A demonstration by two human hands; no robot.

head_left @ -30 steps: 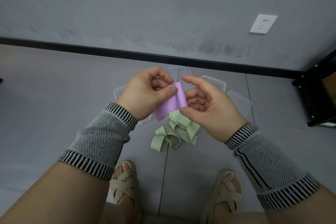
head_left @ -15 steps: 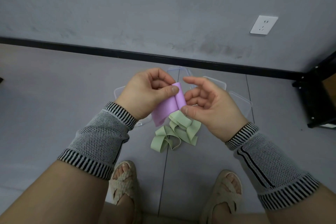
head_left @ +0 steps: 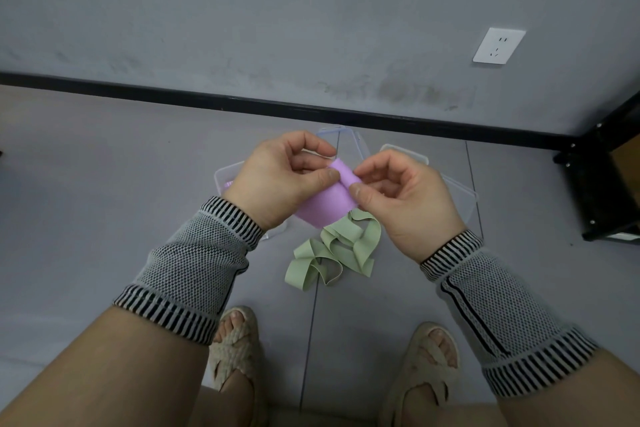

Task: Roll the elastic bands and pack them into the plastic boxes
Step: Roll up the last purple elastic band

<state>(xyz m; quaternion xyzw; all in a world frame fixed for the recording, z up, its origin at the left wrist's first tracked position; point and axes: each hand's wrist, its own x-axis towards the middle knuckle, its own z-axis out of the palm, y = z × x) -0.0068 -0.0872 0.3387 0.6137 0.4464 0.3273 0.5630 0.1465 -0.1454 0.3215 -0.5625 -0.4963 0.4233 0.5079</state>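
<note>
1. At the centre of the frame, your left hand (head_left: 277,180) and right hand (head_left: 401,198) meet over the purple band (head_left: 327,204); each pinches its upper edge between thumb and forefinger, fingers curled.
2. Between your thumbs the band's top end is curled into a small roll, while the rest hangs flat toward the floor; holding both sides likely keeps the roll even as it grows.
3. Just below, the green band (head_left: 337,250) lies loose and looped on the floor (head_left: 104,184), near at hand for the next roll.
4. Behind your hands, toward the upper centre, the clear plastic boxes (head_left: 460,198) sit on the floor, mostly hidden; something purple shows in the left one, too covered to identify.
5. Judging from this, rolling is barely begun and packing this band is not yet done.
</note>
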